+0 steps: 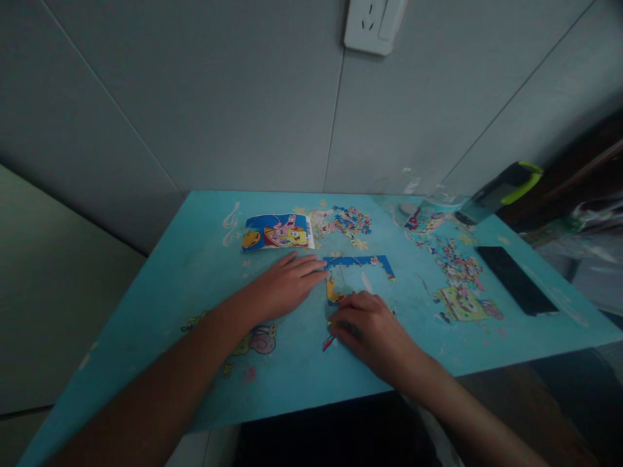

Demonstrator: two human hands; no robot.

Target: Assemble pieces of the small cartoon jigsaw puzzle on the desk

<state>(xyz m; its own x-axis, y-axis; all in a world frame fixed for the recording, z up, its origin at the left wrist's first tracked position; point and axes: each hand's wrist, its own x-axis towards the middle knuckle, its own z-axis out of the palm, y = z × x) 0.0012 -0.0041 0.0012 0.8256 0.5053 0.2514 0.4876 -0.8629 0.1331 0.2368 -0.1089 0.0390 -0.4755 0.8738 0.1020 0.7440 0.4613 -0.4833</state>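
Note:
A partly joined jigsaw border (350, 261), blue with yellow at its lower left, lies on the table. My left hand (292, 280) rests flat, its fingers stretched out and the tips touching the border's left side. My right hand (372, 327) is curled at the border's lower edge, thumb and fingers closed on a jigsaw piece that they mostly hide. Just left of its thumb lie loose red and blue pieces (329, 342). Behind my left hand is a picture sheet (277, 232) with blue, pink and yellow cartoon figures.
Piles of loose jigsaw pieces lie at the back (353, 220) and at the right (457, 263). A black phone (516, 279) is near the right edge. A clear plastic tub (431, 214) and a dark bottle (496, 191) stand behind it. A wall (257, 117) borders the turquoise table (302, 370).

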